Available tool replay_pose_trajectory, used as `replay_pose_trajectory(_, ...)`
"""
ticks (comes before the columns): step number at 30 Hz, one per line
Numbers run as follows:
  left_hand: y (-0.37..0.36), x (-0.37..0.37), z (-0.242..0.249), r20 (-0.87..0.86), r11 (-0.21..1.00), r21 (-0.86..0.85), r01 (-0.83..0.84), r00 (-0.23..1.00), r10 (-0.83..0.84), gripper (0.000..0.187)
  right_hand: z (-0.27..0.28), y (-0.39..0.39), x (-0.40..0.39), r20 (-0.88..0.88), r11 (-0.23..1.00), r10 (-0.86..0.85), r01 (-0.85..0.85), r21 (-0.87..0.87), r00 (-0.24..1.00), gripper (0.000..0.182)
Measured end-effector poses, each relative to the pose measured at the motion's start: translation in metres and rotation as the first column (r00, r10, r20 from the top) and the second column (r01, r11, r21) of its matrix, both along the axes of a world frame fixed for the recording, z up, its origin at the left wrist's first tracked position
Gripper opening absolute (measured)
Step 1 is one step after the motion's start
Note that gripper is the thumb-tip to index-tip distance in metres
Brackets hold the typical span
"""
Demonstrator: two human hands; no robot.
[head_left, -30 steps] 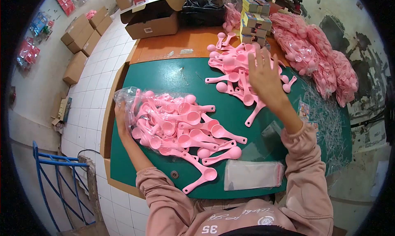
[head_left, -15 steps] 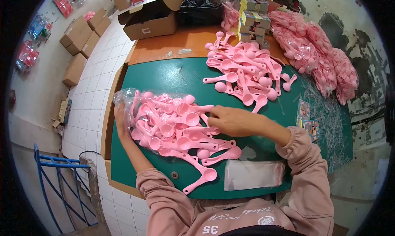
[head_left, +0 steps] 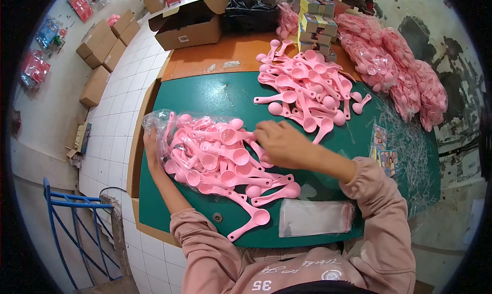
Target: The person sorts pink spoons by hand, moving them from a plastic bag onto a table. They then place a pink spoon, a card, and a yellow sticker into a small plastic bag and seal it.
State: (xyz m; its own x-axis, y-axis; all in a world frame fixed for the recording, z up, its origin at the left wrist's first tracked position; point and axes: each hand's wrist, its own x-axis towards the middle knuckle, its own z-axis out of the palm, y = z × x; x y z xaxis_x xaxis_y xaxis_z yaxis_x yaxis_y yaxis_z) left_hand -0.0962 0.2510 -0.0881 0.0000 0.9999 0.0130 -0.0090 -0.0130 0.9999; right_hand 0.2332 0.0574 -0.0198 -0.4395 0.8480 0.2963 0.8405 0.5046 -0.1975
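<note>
A clear plastic bag (head_left: 159,121) full of pink plastic spoons (head_left: 210,158) lies on the green table (head_left: 215,97), its contents spilling out to the right. My left hand (head_left: 151,150) holds the bag's left end. My right hand (head_left: 279,143) rests on the spilled spoons, its fingers closed around a spoon handle (head_left: 241,136). A second loose pile of pink spoons (head_left: 307,89) lies further back on the table.
A stack of flat clear bags (head_left: 315,217) lies near the front edge. Packed bags of pink spoons (head_left: 400,68) pile up at the right. An open cardboard box (head_left: 189,25) and stacked small boxes (head_left: 315,25) stand at the back. Printed cards (head_left: 384,150) lie right.
My right hand came back from the far spoon pile to the near pile by the bag and closed on a spoon. My left hand stayed on the bag.
</note>
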Motion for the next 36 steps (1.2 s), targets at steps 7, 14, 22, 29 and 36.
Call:
replay_pose_trajectory(7, -0.002, -0.001, 0.001, -0.007, 1.000, 0.001, -0.002, 1.000, 0.002, 0.043, -0.022, 0.007, -0.016, -0.016, 0.976, -0.149, 0.144, -0.165, 0.989, 0.023)
replay_pose_trajectory(14, -0.001, -0.002, 0.001, -0.020, 1.000, 0.003, -0.012, 1.000, 0.012, 0.045, 0.060, 0.014, 0.072, -0.190, 0.883, -0.044, -0.051, -0.466, 0.981, 0.018)
replay_pose_trajectory(22, -0.003, -0.001, 0.001, -0.027, 1.000, -0.001, -0.017, 0.999, 0.017, 0.046, 0.045, -0.006, 0.026, 0.205, 0.962, -0.232, 0.256, -0.098, 0.951, 0.025)
replay_pose_trajectory(29, -0.005, -0.001, 0.000, -0.041, 1.000, -0.003, -0.019, 0.999, 0.019, 0.047, -0.009, -0.041, -0.044, -0.014, 0.986, -0.050, 0.047, -0.158, 0.999, 0.024)
replay_pose_trajectory(36, -0.002, -0.001, 0.001, -0.039, 1.000, -0.001, -0.015, 0.999, 0.015, 0.049, -0.019, -0.035, -0.034, -0.011, 0.988, -0.071, 0.069, -0.135, 0.997, 0.026)
